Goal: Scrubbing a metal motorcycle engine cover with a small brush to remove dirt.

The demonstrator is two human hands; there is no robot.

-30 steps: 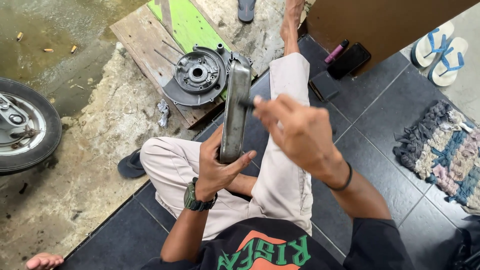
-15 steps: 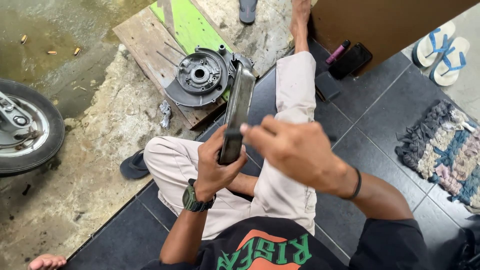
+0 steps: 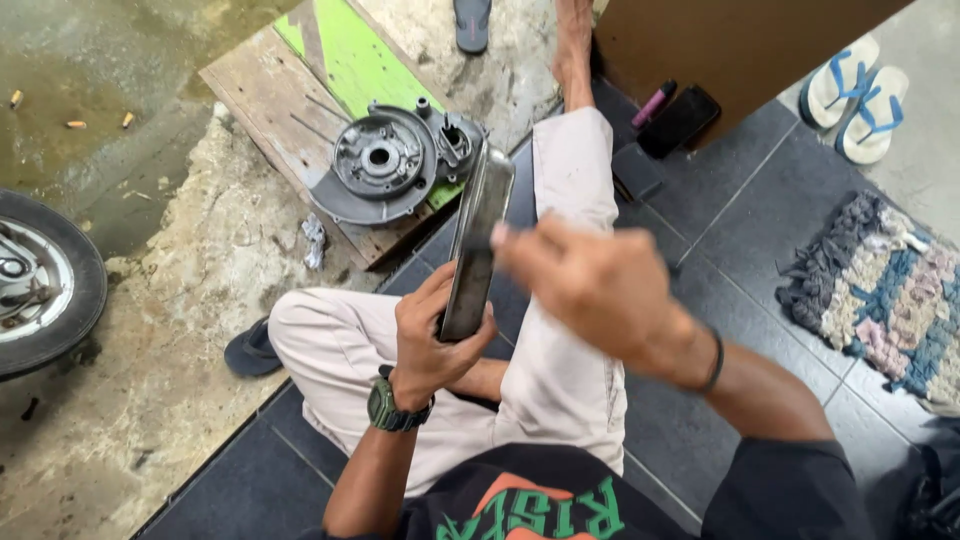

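Observation:
My left hand (image 3: pixel 432 333) grips the lower end of a long, flat grey metal part (image 3: pixel 477 235) and holds it upright over my lap. My right hand (image 3: pixel 590 285) hovers beside the part's middle, fingers curled, with a fingertip touching its edge; whether it pinches something small is hidden. I sit cross-legged in light trousers. Beyond my knees, a round grey engine casing (image 3: pixel 385 165) rests on a wooden board (image 3: pixel 265 95) that has a green painted strip.
A scooter wheel (image 3: pixel 40 285) stands at the left on rough concrete. A crumpled rag (image 3: pixel 315 240) lies near the board. A brown box (image 3: pixel 740 45), a dark phone (image 3: pixel 680 120), sandals (image 3: pixel 855 95) and a woven mat (image 3: pixel 880 290) lie on the dark tiles at the right.
My right hand has slid a little down and to the right along the metal part. The left hand keeps the same grip on it.

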